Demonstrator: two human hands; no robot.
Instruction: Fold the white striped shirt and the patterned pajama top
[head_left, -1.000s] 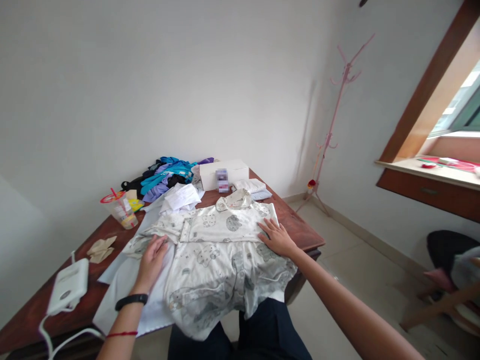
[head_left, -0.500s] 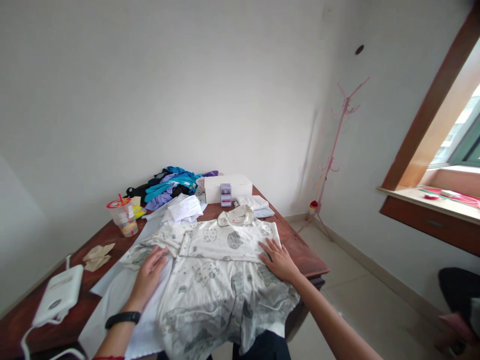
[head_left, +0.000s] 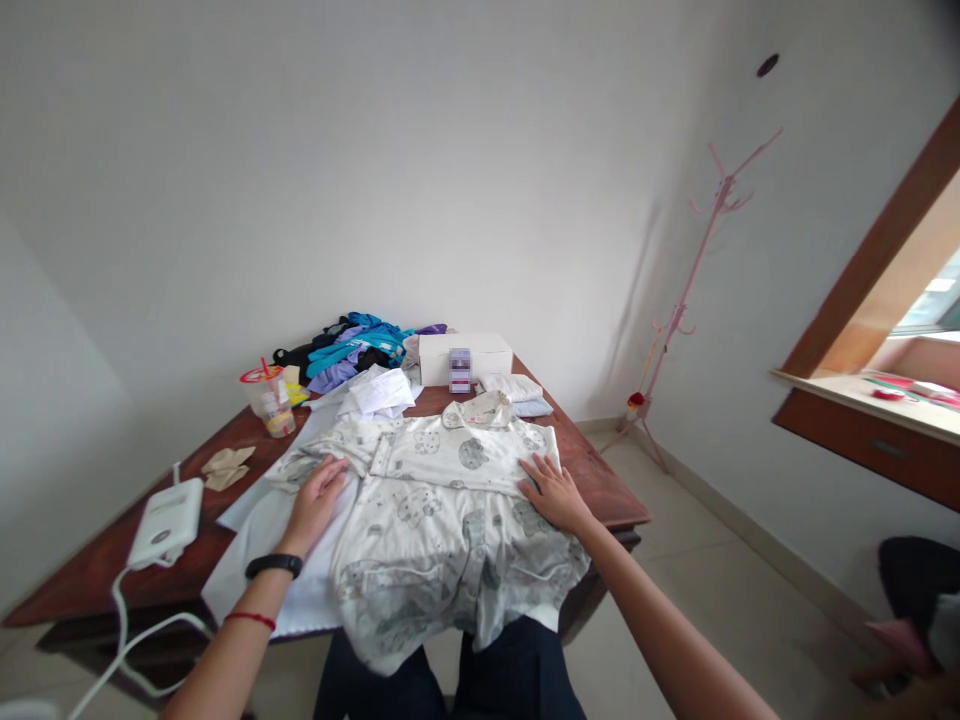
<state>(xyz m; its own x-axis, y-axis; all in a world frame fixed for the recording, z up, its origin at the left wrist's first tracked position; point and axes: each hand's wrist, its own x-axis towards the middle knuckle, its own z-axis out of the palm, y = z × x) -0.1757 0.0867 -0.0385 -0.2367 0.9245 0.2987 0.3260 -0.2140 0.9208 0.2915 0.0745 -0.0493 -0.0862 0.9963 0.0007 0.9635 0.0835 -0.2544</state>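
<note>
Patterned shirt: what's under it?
White cloth goes beneath its left side. Bare wooden table shows past its right side. The near part of the patterned shirt hangs over the edge; beneath its middle, everything is covered.

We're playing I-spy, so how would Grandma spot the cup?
Find the brown wooden table. On its left side, between the blue and black clothes heap and the crumpled beige scrap, stands a clear plastic cup. Only it has a red lid and straw.

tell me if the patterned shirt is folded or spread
Partly folded: the patterned shirt has one sleeve laid across its chest, while its lower part hangs off the table edge.
</note>
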